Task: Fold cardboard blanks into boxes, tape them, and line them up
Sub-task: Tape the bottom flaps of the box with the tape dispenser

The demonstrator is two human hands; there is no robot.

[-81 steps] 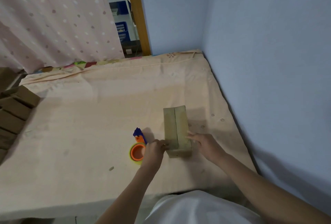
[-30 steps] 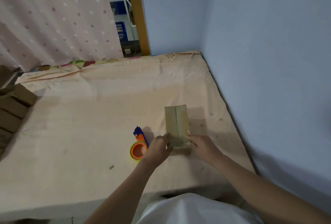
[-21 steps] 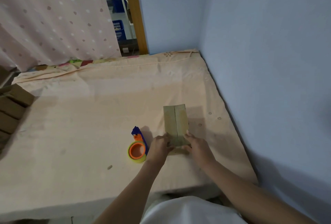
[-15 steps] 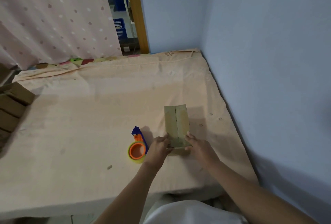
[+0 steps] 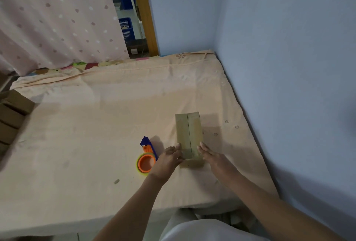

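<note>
A folded brown cardboard box lies on the peach sheet, its top flaps meeting in a lengthwise seam with clear tape over the near end. My left hand presses flat against the box's near left side. On the near right side, my right hand lies with straight fingers against the box. An orange and yellow tape dispenser with a blue handle sits just left of my left hand.
A row of finished brown boxes stands at the left edge. Blue walls close the right side and far corner. A dotted pink curtain hangs at the back left, beside a doorway with a blue crate.
Both hands moved from the box's near top end to its two sides, fingers straightened. The box and the tape dispenser stayed in place.
</note>
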